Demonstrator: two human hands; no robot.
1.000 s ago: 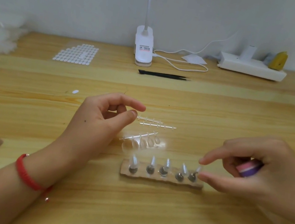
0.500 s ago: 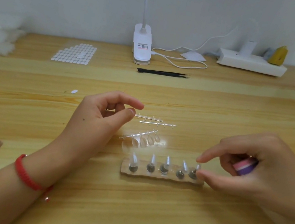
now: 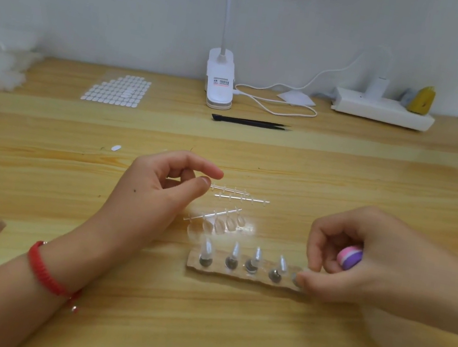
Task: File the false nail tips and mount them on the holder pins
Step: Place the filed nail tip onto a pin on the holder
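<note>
Head view, bench (image 3: 222,340): left hand (image 3: 157,191) hovers, fingers loosely curled, thumb and index apart, holding nothing. The right hand (image 3: 365,258) grips pink-purple file (image 3: 350,257); thumb and index pinch at rightmost pin of holder (image 3: 234,276). Four pins carry nail tips (image 3: 206,249); sprue (image 3: 220,224) lies just behind.

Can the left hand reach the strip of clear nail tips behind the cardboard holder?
Probably yes. The left hand hovers beside the strip of clear nail tips, apparently empty, nothing between. The right hand, gripping a pink and purple file block, is at the right end of the brown cardboard holder.
</note>
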